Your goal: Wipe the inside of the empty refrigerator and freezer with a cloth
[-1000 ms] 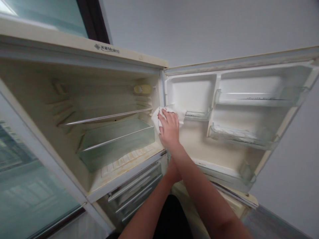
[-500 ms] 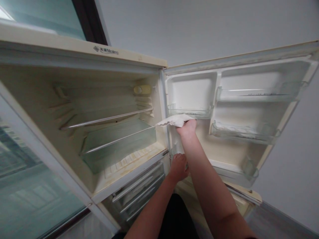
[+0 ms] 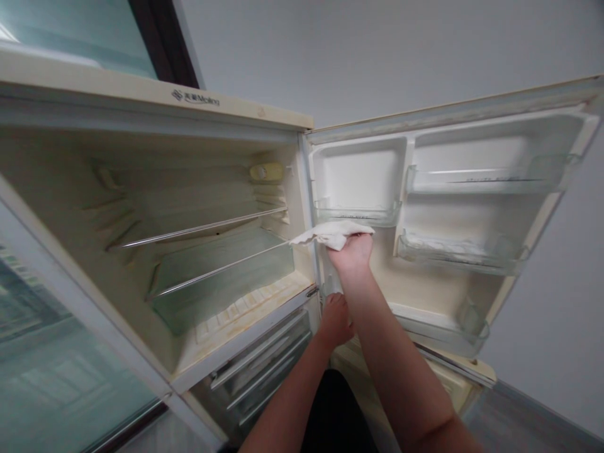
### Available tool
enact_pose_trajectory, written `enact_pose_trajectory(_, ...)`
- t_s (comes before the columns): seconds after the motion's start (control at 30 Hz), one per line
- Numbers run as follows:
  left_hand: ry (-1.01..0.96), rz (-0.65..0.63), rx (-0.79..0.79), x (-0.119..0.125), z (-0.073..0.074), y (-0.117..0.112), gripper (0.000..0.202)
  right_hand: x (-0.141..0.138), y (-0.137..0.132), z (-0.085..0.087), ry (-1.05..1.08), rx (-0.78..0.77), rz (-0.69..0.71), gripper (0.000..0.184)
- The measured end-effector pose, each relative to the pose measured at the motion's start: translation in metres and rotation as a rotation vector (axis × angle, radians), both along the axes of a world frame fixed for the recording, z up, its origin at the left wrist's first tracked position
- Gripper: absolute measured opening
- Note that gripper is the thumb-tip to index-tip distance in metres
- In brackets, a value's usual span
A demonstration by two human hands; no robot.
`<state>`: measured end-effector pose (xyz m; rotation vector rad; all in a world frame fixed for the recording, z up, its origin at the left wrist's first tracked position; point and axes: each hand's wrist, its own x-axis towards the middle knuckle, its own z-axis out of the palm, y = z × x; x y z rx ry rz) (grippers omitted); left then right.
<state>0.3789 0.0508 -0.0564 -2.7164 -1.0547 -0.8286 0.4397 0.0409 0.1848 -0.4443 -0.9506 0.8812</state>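
The cloth [image 3: 325, 235] is at the centre of the frame, bunched at its right end and trailing left. The right hand [image 3: 353, 253] grips that bunched end, its fingers closed and mostly hidden from view. Just above in the frame is a bin [image 3: 365, 216] on the door [image 3: 361, 171]; whether the cloth touches it, I cannot tell. Lower, near the bottom centre, the left hand [image 3: 336, 319] has its fingers curled; what they hold or touch cannot be told. Left of centre is the open fridge [image 3: 245, 112], with a shelf [image 3: 202, 228] above a clear box [image 3: 231, 277].
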Motion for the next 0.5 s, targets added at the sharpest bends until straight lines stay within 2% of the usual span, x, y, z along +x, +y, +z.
enact_pose_trajectory(0.07,0.0,0.003,0.003,-0.001,0.001,-0.001,0.016,0.004,-0.005,-0.002,0.029,-0.016,-0.025,0.066)
enact_pose_trajectory(0.17,-0.005,0.002,0.003,-0.006,0.009,-0.008,0.015,0.024,-0.007,0.002,0.05,-0.072,-0.168,0.065)
enact_pose_trajectory(0.27,-0.009,-0.003,0.0,-0.008,0.014,-0.012,0.015,0.035,-0.005,0.009,-0.048,-0.086,-0.235,0.065)
enact_pose_trajectory(0.37,-0.008,-0.005,-0.006,-0.005,0.01,-0.008,0.014,0.022,-0.001,0.011,-0.06,-0.04,-0.196,0.066)
enact_pose_trajectory(0.5,0.002,0.008,-0.007,0.001,-0.001,0.001,0.017,-0.008,0.014,0.011,0.102,-0.07,0.01,0.065)
